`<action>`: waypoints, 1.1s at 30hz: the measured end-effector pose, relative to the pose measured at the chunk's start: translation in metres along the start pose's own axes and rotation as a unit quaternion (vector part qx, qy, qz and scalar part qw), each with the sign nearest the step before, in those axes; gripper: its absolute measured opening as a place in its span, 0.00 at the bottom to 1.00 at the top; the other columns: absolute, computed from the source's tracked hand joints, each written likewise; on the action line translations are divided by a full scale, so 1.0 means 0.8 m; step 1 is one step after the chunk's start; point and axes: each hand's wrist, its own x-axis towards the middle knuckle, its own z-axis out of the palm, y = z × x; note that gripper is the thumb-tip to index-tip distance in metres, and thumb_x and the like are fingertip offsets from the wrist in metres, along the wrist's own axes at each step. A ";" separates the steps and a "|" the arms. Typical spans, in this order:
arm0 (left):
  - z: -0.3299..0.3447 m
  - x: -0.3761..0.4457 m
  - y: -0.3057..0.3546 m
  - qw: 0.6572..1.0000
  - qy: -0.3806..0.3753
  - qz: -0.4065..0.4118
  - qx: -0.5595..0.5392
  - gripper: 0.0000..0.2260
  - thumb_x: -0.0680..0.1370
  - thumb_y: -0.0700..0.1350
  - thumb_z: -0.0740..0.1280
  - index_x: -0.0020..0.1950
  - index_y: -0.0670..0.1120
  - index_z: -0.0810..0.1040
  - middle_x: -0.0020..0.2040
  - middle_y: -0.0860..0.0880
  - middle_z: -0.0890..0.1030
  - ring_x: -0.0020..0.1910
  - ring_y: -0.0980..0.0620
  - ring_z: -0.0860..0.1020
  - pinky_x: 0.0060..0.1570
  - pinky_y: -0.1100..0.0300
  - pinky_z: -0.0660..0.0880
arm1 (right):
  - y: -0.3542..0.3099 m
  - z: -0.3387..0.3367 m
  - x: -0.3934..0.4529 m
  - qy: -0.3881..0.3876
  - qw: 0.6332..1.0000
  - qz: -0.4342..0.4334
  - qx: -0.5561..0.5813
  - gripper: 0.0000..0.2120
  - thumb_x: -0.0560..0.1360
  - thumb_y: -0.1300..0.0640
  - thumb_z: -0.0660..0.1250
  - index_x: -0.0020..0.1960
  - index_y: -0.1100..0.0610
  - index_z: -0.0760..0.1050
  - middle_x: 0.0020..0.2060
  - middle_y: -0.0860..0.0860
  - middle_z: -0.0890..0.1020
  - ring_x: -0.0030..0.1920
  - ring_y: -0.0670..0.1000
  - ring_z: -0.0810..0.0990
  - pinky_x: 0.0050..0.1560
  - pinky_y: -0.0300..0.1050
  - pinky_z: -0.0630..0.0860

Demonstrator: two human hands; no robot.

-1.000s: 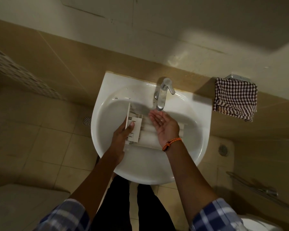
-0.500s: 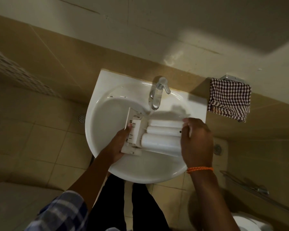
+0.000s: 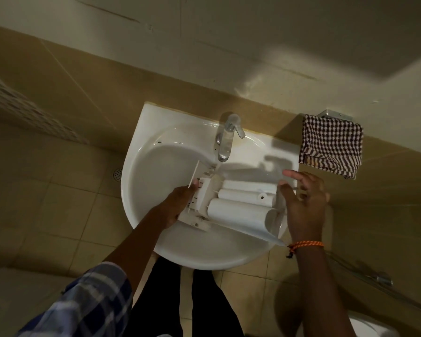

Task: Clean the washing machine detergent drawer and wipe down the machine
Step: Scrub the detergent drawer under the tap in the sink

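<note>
The white plastic detergent drawer (image 3: 238,205) lies across the bowl of the white sink (image 3: 156,171), underside up, showing rounded compartment bottoms. My left hand (image 3: 178,205) grips its left end, thumb on the ribbed front part. My right hand (image 3: 304,205) is at the drawer's right end with fingers spread, touching or just off its edge. The chrome tap (image 3: 226,137) stands above the drawer; I cannot tell whether water runs.
A brown-and-white checked cloth (image 3: 331,144) hangs on a wall bracket right of the sink. Beige floor tiles with a drain (image 3: 118,175) lie to the left. A toilet rim (image 3: 374,324) shows at the bottom right, a pale surface at the bottom left.
The drawer was turned underside up. My right hand left the tap's stream, took the drawer's right end, and now has its fingers spread there. The left hand kept its grip.
</note>
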 end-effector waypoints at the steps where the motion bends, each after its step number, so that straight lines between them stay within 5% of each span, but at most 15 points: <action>1: -0.002 0.004 0.002 1.000 0.008 0.007 0.015 0.37 0.72 0.79 0.68 0.63 0.49 0.87 0.61 0.36 0.86 0.62 0.38 0.85 0.67 0.33 0.79 | 0.001 -0.001 -0.004 0.011 1.000 -0.004 0.003 0.11 0.74 0.49 0.72 0.57 0.42 0.83 0.60 0.46 0.79 0.63 0.54 0.76 0.63 0.66 0.75; 3: -0.004 0.008 0.006 0.999 0.014 0.012 0.038 0.40 0.68 0.81 0.69 0.58 0.48 0.88 0.60 0.37 0.87 0.60 0.40 0.86 0.66 0.35 0.80 | 0.004 -0.006 -0.010 0.000 0.996 0.008 0.090 0.10 0.78 0.53 0.71 0.58 0.47 0.84 0.60 0.48 0.83 0.63 0.54 0.80 0.64 0.64 0.77; 6: 0.000 0.012 0.015 0.997 0.009 -0.006 0.073 0.47 0.58 0.85 0.69 0.57 0.47 0.85 0.61 0.41 0.87 0.61 0.41 0.85 0.67 0.38 0.80 | -0.009 -0.015 -0.026 -0.115 0.948 0.077 0.287 0.16 0.82 0.52 0.65 0.62 0.61 0.82 0.60 0.58 0.85 0.65 0.59 0.82 0.67 0.61 0.77; 10: 0.012 0.022 0.023 0.987 0.022 -0.038 0.153 0.40 0.75 0.78 0.64 0.65 0.43 0.83 0.61 0.39 0.85 0.61 0.39 0.84 0.66 0.45 0.81 | -0.024 -0.003 -0.045 -0.176 0.940 0.041 0.291 0.26 0.84 0.46 0.60 0.56 0.70 0.80 0.57 0.64 0.85 0.62 0.64 0.82 0.66 0.61 0.76; 16: 0.025 0.026 0.042 0.980 0.018 -0.040 0.195 0.32 0.80 0.72 0.65 0.61 0.42 0.82 0.54 0.43 0.84 0.50 0.46 0.82 0.49 0.54 0.77 | -0.049 0.023 -0.043 -0.021 0.959 0.053 0.278 0.25 0.86 0.56 0.56 0.38 0.69 0.79 0.38 0.61 0.85 0.46 0.58 0.84 0.54 0.46 0.79; 19: 0.014 0.025 0.053 0.996 -0.004 -0.038 0.081 0.26 0.79 0.65 0.72 0.63 0.43 0.85 0.57 0.43 0.87 0.52 0.45 0.85 0.50 0.52 0.82 | -0.051 0.031 -0.049 0.056 0.946 0.095 0.305 0.25 0.85 0.55 0.57 0.35 0.65 0.79 0.39 0.62 0.85 0.46 0.60 0.83 0.57 0.51 0.78; 25: -0.008 0.020 0.047 0.990 -0.011 -0.004 -0.140 0.21 0.87 0.57 0.63 0.66 0.44 0.87 0.58 0.43 0.88 0.53 0.45 0.84 0.49 0.51 0.81 | -0.063 0.049 -0.062 0.208 0.927 0.141 0.278 0.15 0.79 0.65 0.62 0.36 0.67 0.79 0.36 0.62 0.83 0.41 0.61 0.83 0.40 0.49 0.81; 29: 0.009 0.009 0.013 0.979 0.020 -0.017 -0.201 0.21 0.87 0.60 0.62 0.68 0.47 0.83 0.58 0.45 0.86 0.54 0.45 0.84 0.53 0.48 0.83 | -0.080 0.065 -0.064 0.265 0.877 0.195 0.352 0.13 0.75 0.60 0.66 0.35 0.65 0.81 0.41 0.67 0.84 0.47 0.65 0.85 0.43 0.55 0.84; 31: 0.019 0.008 -0.009 0.976 0.030 -0.018 -0.216 0.22 0.85 0.62 0.64 0.71 0.48 0.81 0.64 0.43 0.85 0.60 0.41 0.85 0.56 0.38 0.85 | -0.081 0.068 -0.062 0.291 0.852 0.204 0.386 0.13 0.71 0.55 0.66 0.31 0.57 0.82 0.37 0.59 0.84 0.43 0.60 0.85 0.39 0.49 0.80; 33: 0.028 0.003 -0.018 0.972 0.017 0.002 -0.234 0.24 0.84 0.63 0.66 0.75 0.50 0.79 0.71 0.42 0.82 0.66 0.38 0.83 0.54 0.34 0.85 | -0.073 0.063 -0.054 0.236 0.874 0.183 0.383 0.16 0.68 0.50 0.58 0.32 0.47 0.84 0.36 0.46 0.85 0.40 0.44 0.84 0.38 0.39 0.77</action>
